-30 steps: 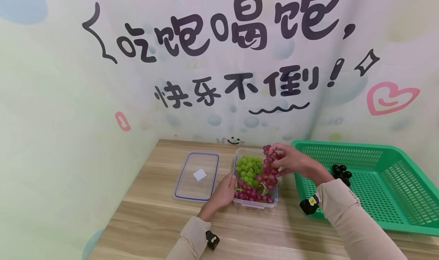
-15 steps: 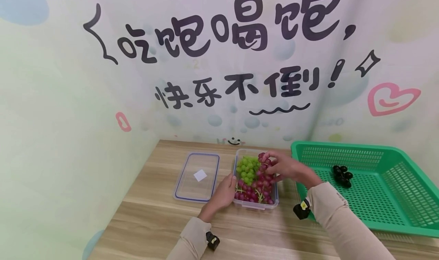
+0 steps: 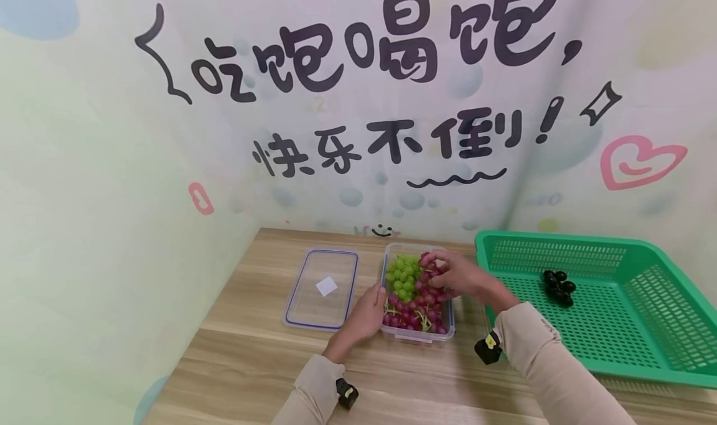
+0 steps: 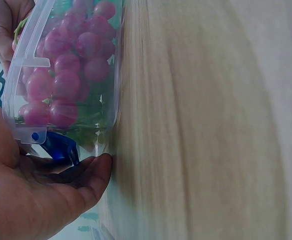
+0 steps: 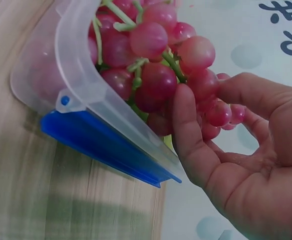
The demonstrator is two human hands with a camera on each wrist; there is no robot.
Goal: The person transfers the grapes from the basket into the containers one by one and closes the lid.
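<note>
A clear plastic food container [image 3: 419,336] holds green grapes [image 3: 402,277] at the back left, with red grapes [image 3: 411,318] along the front and right side. My left hand [image 3: 366,312] grips the container's left side; in the left wrist view its fingers reach around a blue side clip [image 4: 60,149] that hangs down. Over the back right part of the container, my right hand [image 3: 463,274] holds a bunch of red grapes [image 5: 201,82] between thumb and fingers. That bunch rests among the other grapes and rises above the rim, partly hidden by the hand.
Left of the container lies its clear lid [image 3: 313,269] with a blue seal and a white paper square [image 3: 327,285]. On the right stands a green plastic basket [image 3: 627,344] with a few black grapes [image 3: 558,289] in it. A printed wall [image 3: 358,207] closes off the table's back.
My right hand has lowered the red bunch and moved it slightly left into the container, covering more of its right side. The left hand has stayed at the container's left side.
</note>
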